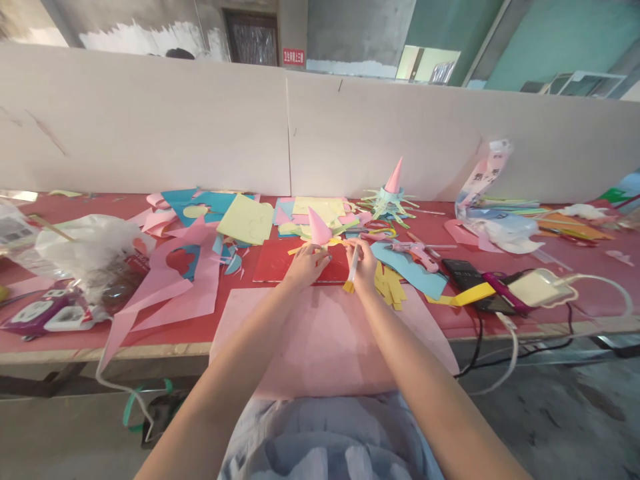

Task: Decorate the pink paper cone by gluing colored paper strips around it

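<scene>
A pink paper cone [319, 227] stands point up at my fingertips, with yellow paper strips [338, 241] around its base. My left hand [309, 264] is closed, its fingers pinching at the cone's lower edge. My right hand [364, 263] is also closed, just right of the cone, its fingertips on a yellow strip there. A narrow whitish strip [354, 257] with a yellow end hangs down from my right hand; what it is I cannot make out. Below both hands lies a red board [270, 260]. More cut yellow strips [389, 285] lie right of my right hand.
A pink cone on a fringed pale-green base [393, 193] stands behind. At right are a pink glue gun [417, 253] on blue paper, a phone [465, 277] and cables. Pink paper scraps [175, 293], a plastic bag [95, 250] and a power strip [50, 313] lie left.
</scene>
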The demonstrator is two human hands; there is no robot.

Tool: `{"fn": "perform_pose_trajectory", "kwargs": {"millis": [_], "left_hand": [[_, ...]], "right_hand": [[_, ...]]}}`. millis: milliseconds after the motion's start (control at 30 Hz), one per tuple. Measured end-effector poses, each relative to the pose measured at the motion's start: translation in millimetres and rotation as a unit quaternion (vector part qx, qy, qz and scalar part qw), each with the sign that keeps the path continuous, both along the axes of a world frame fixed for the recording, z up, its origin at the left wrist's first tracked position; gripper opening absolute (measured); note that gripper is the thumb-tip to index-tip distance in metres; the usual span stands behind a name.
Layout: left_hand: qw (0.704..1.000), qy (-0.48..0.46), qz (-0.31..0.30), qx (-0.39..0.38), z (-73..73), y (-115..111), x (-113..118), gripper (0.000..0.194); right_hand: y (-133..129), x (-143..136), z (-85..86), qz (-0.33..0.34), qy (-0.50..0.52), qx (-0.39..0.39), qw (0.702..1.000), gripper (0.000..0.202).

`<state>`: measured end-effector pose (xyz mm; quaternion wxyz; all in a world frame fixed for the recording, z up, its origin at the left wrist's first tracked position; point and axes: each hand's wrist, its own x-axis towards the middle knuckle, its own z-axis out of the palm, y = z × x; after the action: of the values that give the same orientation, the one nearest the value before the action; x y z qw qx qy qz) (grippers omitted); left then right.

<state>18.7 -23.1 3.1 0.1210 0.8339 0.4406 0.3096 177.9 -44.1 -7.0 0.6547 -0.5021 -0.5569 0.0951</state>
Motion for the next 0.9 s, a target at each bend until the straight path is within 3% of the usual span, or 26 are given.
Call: {"fn": "perform_pose_trajectory", "kwargs": {"millis": [500,900], "left_hand": [[0.995,0.002,0.097,0.000,-2.1,10.4,-5.9,0.028],[0.996,0.007,0.085,-0.010,1.0,10.4,-7.0,0.029]], "right_hand": [[-13.2,-9.3,8.5,0.088,-0.076,-0.073,0.990,0.011],[-15.2,-9.9,4.8,0.149,-0.100,-0.121,0.976,0.013]]}}
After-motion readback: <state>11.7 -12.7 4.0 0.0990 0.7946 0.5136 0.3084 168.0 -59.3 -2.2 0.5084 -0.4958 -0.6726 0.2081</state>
